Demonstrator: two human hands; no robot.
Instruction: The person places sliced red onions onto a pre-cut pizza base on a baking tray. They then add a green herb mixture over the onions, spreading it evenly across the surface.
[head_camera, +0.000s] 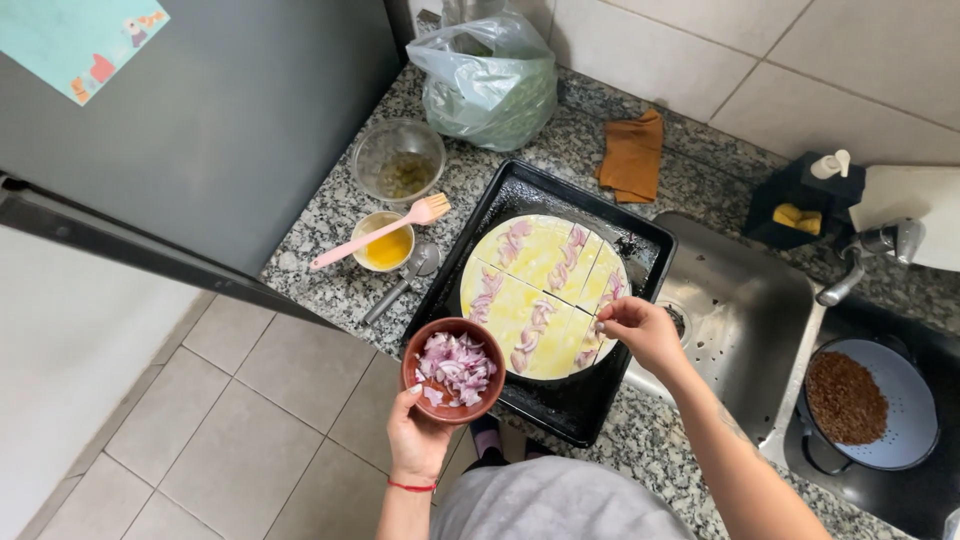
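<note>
At the left of the granite counter (330, 290), a pink brush (385, 230) is laid across a small cup of yellow liquid (385, 250). A brown bowl of chopped red onion (454, 368) is gripped from below by the left hand (418, 440), fingers closed on it. On the black baking tray (560, 400), the round dough (540, 295), cut into strips, is seen already glazed yellow; most strips are lined with onion, the rightmost barely. There the right hand (645, 330) is pinched together over the dough's edge.
</note>
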